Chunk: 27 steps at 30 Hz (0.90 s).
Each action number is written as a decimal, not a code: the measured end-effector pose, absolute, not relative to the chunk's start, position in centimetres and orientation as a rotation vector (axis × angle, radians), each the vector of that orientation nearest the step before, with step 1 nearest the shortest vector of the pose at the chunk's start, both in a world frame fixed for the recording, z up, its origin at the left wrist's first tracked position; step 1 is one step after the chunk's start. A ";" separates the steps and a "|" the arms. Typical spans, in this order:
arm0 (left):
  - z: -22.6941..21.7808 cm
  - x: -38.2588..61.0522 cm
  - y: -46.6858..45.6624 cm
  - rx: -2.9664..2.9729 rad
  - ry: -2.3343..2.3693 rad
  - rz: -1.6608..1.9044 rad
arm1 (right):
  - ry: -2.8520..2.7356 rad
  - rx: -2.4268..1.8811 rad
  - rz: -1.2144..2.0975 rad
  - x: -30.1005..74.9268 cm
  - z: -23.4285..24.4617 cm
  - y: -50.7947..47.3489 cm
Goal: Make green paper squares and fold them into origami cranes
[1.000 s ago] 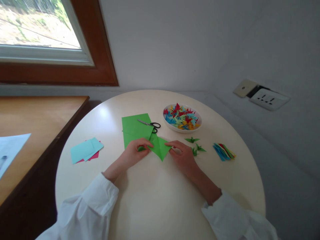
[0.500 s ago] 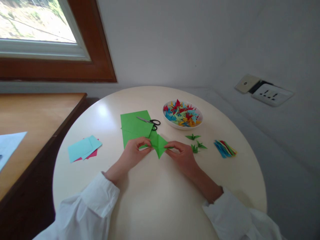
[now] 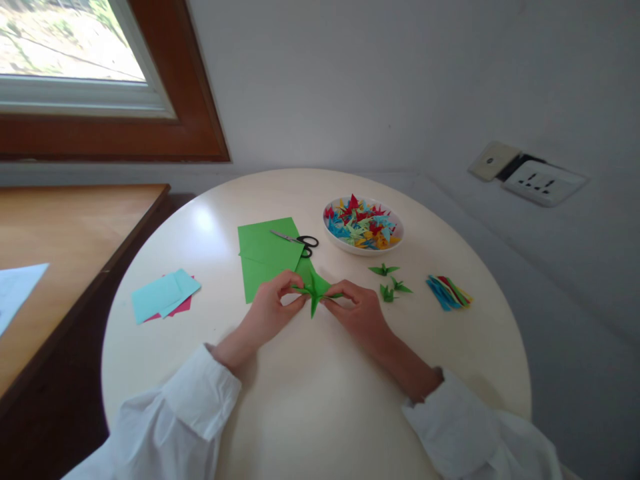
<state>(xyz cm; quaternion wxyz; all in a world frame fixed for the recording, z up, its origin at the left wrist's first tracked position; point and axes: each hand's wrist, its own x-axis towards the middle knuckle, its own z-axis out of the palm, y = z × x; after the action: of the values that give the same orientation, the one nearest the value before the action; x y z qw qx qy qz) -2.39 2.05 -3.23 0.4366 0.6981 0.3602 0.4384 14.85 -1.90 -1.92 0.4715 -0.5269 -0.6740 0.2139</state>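
A small piece of folded green paper [image 3: 315, 289] is pinched between both my hands over the middle of the round cream table [image 3: 310, 400]. My left hand [image 3: 273, 308] grips its left side with thumb and fingers closed. My right hand [image 3: 356, 312] pinches its right side. Just behind my left hand lies a larger green sheet [image 3: 265, 253], with black-handled scissors [image 3: 297, 239] resting on its far right corner.
A white bowl [image 3: 363, 227] full of coloured paper cranes stands at the back right. Three small green cranes [image 3: 390, 283] and a stack of coloured strips [image 3: 449, 291] lie to the right. Light blue and pink sheets [image 3: 165, 297] lie left. A wooden desk [image 3: 55, 253] adjoins the table.
My hands have drawn closer together and the green paper has collapsed from a flat triangle into a narrower, pointed shape. The view has shifted slightly.
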 end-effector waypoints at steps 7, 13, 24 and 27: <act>-3.2 -2.2 1.6 1.720 0.873 1.103 | -1.737 -1.194 0.396 14.9 -2.3 -2.0; -3.2 -2.2 1.8 1.849 0.987 1.040 | -1.861 -1.112 0.253 15.1 -2.7 -1.6; -2.6 -2.1 1.5 1.954 0.993 0.966 | -1.920 -1.170 0.173 15.1 -3.1 -1.6; -2.2 -2.1 1.5 2.040 0.990 0.947 | -1.950 -1.184 0.169 15.0 -3.2 -1.6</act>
<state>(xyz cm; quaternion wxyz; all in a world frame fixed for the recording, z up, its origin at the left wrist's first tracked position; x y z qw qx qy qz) -2.14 1.54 -2.22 0.3356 0.7820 0.3794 0.3630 15.05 -1.58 -3.16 0.4140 -0.4713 -0.7759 0.0673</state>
